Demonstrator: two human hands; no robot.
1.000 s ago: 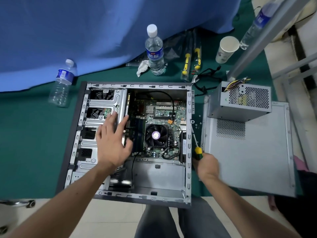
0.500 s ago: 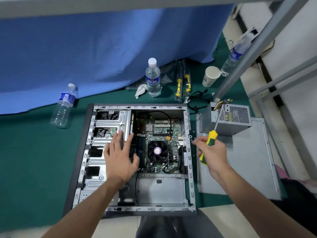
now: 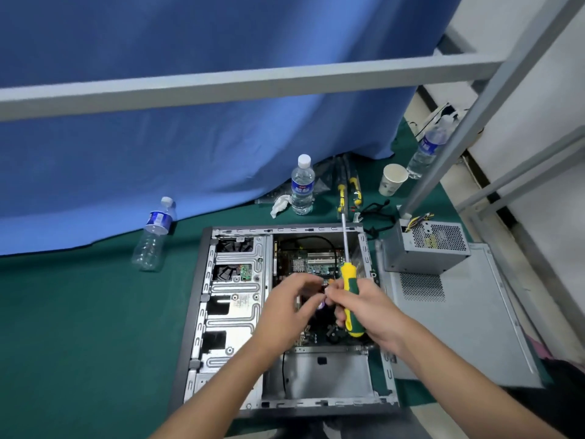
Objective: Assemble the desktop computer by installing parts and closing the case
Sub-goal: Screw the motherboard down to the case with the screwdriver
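The open computer case [image 3: 202,315] lies flat on the green cloth, motherboard [image 3: 304,261] showing inside. Above the board, my right hand [image 3: 370,312] grips a screwdriver [image 3: 349,296] with a yellow and green handle, its shaft pointing away from me. My left hand [image 3: 288,315] hovers beside it with fingers curled, their tips meeting my right fingertips; whether a small part is pinched there I cannot tell. The power supply [image 3: 427,248] stands on the loose side panel [image 3: 474,327] to the right of the case.
Water bottles stand behind the case [image 3: 303,185], left of it [image 3: 153,236] and far right [image 3: 427,153]. A paper cup [image 3: 392,179], yellow-handled tools [image 3: 348,191] and black cables [image 3: 376,213] lie at the back. A grey frame bar [image 3: 221,87] crosses overhead.
My right hand carried the screwdriver from the case's right edge to above the motherboard. My left hand lifted off the drive cage and came to meet it. The view tilted upward.
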